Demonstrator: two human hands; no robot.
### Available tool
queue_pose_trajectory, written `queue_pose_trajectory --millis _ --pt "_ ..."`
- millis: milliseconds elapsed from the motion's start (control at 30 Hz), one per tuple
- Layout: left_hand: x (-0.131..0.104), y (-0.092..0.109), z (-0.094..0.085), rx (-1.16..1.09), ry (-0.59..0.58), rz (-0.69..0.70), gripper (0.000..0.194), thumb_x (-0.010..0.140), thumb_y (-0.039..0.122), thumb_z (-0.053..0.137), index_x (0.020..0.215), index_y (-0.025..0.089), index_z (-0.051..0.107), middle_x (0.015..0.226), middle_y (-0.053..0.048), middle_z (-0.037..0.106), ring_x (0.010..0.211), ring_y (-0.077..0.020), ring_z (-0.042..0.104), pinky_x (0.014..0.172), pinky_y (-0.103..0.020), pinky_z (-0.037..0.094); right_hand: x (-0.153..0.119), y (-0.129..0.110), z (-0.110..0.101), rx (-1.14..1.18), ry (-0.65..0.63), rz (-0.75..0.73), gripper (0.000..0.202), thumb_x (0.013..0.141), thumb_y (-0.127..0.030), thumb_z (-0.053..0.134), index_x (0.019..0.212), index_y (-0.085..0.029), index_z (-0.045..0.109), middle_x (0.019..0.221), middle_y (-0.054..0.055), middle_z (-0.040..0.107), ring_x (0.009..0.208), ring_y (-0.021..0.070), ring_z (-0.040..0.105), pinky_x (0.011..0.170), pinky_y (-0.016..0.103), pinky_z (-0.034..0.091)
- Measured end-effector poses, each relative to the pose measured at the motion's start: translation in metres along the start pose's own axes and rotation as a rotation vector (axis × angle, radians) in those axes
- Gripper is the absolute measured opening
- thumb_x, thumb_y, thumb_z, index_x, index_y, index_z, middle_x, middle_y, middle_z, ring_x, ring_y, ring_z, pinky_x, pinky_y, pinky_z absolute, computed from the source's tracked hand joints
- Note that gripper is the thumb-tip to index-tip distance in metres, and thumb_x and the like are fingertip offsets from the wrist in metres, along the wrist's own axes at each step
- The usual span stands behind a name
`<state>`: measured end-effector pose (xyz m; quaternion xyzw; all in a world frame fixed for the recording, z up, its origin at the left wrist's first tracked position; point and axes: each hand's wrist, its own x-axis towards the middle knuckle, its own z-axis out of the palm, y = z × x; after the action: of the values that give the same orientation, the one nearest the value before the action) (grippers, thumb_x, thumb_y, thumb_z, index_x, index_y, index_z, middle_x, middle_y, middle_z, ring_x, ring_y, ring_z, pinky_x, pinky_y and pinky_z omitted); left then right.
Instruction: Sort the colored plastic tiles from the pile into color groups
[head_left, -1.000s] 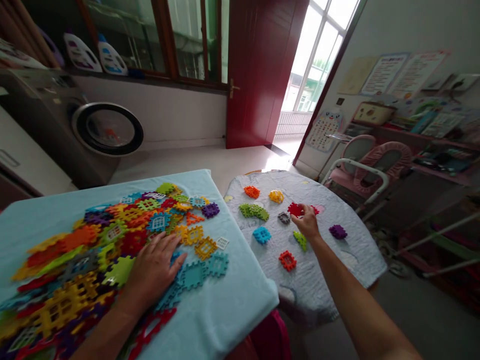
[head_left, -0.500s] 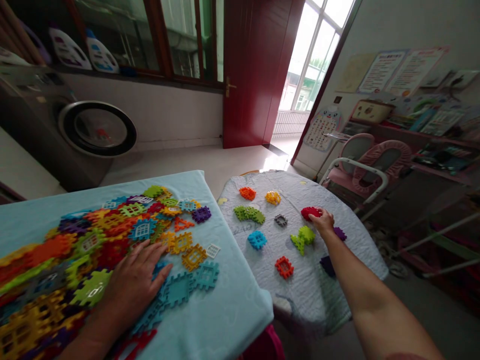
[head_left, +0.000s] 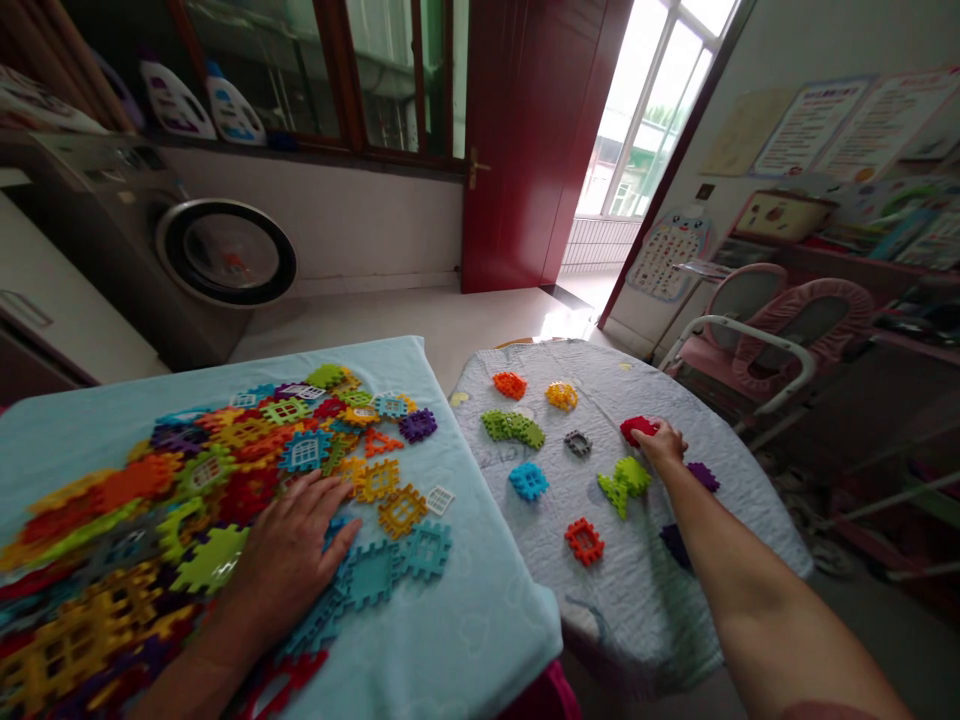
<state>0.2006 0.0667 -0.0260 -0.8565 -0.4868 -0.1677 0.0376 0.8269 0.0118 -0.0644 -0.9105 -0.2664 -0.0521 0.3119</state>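
Observation:
My left hand [head_left: 296,545] lies palm down with its fingers spread on a big pile of coloured interlocking plastic pieces, beside a teal square piece [head_left: 373,573]. Out on the round table, my right hand [head_left: 666,443] has its fingers closed on a red piece [head_left: 637,430], which rests on the cloth. Near it are a lime green piece [head_left: 626,480] and a purple piece [head_left: 703,476]. Farther left on that cloth sit a grey piece [head_left: 578,443], a blue piece [head_left: 529,481], an orange-red square piece [head_left: 584,541] and a curved green piece [head_left: 513,428].
The light blue table [head_left: 480,620] stands at the left, against the round table [head_left: 547,630]. Beyond are a washing machine [head_left: 127,230], a red door [head_left: 540,140] and a pink chair [head_left: 795,330] at the right.
The whole view has shifted, so that the tables and both hands appear a little farther right. My right hand stays at the red piece and my left hand on the pile.

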Motion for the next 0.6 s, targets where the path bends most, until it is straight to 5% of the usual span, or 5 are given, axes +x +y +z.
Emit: queue_pose_trajectory --millis 167,300,600 --pt "0.001 0.004 -0.002 -0.024 0.005 -0.014 0.049 0.091 0.05 0.045 0.123 0.019 0.067 0.131 -0.012 0.067 0.135 -0.0328 0.049 0.113 -0.052 0.039 -0.007 -0.027 -0.01 0.022 0.077 -0.002 0.057 0.064 -0.044 0.068 0.113 -0.015 0.058 0.117 0.024 0.057 0.114 0.0401 0.05 0.096 0.053 0.042" --pt "0.003 0.014 -0.013 -0.027 -0.012 -0.034 0.043 0.093 0.044 0.046 0.123 0.02 0.066 0.132 -0.011 0.067 0.135 -0.0312 0.049 0.114 -0.051 0.038 -0.03 -0.083 -0.021 0.126 0.09 -0.285 0.057 0.071 -0.039 0.062 0.12 -0.012 0.055 0.123 0.023 0.055 0.125 0.0394 0.044 0.105 0.055 0.037" --pt "-0.002 0.029 -0.041 -0.122 -0.039 -0.012 0.034 0.091 0.029 0.055 0.121 0.02 0.067 0.13 -0.012 0.066 0.125 -0.0267 0.057 0.113 -0.048 0.04 -0.194 -0.238 -0.026 0.45 -0.416 -0.855 0.046 0.078 -0.033 0.062 0.122 -0.022 0.059 0.134 0.015 0.049 0.123 0.031 0.052 0.101 0.05 0.047"
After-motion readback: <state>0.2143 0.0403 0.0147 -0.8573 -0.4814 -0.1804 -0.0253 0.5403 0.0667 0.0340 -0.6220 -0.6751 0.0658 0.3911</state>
